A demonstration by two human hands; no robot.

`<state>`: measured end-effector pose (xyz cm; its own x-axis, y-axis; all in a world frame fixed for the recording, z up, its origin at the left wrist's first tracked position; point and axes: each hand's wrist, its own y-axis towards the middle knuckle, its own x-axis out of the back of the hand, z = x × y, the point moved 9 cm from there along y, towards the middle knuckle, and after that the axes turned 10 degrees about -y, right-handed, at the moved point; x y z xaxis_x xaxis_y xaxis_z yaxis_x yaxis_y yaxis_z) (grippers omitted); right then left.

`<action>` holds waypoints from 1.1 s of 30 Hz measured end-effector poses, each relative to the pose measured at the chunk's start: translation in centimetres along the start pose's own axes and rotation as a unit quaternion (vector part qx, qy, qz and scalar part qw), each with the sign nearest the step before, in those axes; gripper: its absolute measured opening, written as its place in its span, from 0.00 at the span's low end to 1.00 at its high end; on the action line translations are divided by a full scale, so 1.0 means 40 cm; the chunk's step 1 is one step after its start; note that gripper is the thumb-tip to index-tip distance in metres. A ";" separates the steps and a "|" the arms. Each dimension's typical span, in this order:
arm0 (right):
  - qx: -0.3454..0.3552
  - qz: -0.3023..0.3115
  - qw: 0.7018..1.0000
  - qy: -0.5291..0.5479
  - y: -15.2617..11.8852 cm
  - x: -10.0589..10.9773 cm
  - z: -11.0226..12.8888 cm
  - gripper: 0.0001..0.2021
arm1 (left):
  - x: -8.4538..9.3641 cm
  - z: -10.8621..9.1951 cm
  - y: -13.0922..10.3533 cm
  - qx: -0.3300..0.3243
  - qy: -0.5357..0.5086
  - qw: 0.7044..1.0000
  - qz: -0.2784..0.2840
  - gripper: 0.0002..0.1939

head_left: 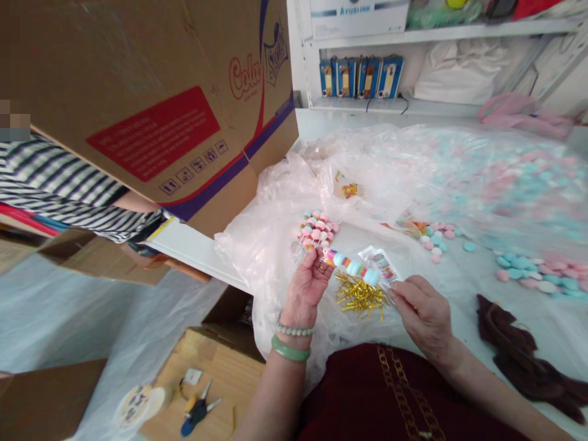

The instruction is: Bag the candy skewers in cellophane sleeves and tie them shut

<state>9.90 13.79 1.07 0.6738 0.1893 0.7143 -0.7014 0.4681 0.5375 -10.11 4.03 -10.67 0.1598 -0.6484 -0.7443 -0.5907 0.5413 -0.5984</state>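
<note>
My left hand [309, 282], with a beaded bracelet and a green bangle, pinches the near end of a string of pastel marshmallow-like pieces [353, 267]. My right hand [422, 312] has its fingertips closed on the edge of a small printed plastic packet [384, 264]. The string's far end reaches towards that packet; whether it is inside or only beside it, I cannot tell. Beneath both lies a pile of gold twist ties [362, 295]. Just beyond my left hand, more pink, white and blue pieces [318, 228] are grouped together.
A big cardboard box [184, 92] stands at the left. Clear plastic sheeting [294, 177] covers much of the table, with many loose pastel pieces [523, 184] at the right. A dark brown cloth [514, 343] lies near my right arm. Another person's striped sleeve [59, 165] shows behind the box.
</note>
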 end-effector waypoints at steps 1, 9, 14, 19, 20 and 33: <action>0.005 0.006 1.000 0.000 -0.001 -0.002 0.000 0.05 | -0.002 0.002 -0.001 0.004 0.011 1.000 0.011 0.06; -0.055 0.095 0.992 -0.055 -0.020 -0.059 -0.050 0.10 | -0.029 0.014 -0.018 -0.020 0.087 0.993 0.083 0.04; -0.269 0.266 0.919 0.108 -0.074 -0.143 -0.103 0.11 | -0.017 0.017 -0.019 -0.052 0.050 0.994 0.082 0.04; -0.418 0.307 0.771 0.370 -0.113 -0.203 -0.084 0.10 | -0.004 0.022 -0.014 -0.067 0.065 0.992 0.083 0.06; -0.442 0.307 0.736 0.410 -0.122 -0.213 -0.082 0.10 | -0.002 0.024 -0.013 -0.066 0.072 0.992 0.082 0.06; -0.492 0.328 0.595 0.545 -0.164 -0.258 -0.069 0.10 | 0.020 0.039 0.000 -0.047 0.113 0.989 0.079 0.11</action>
<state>8.18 11.14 -11.05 0.4572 0.8056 -0.3768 -0.7824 0.1628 -0.6011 -8.73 4.34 -11.72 -0.1156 -0.6681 -0.7351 -0.6661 0.6011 -0.4416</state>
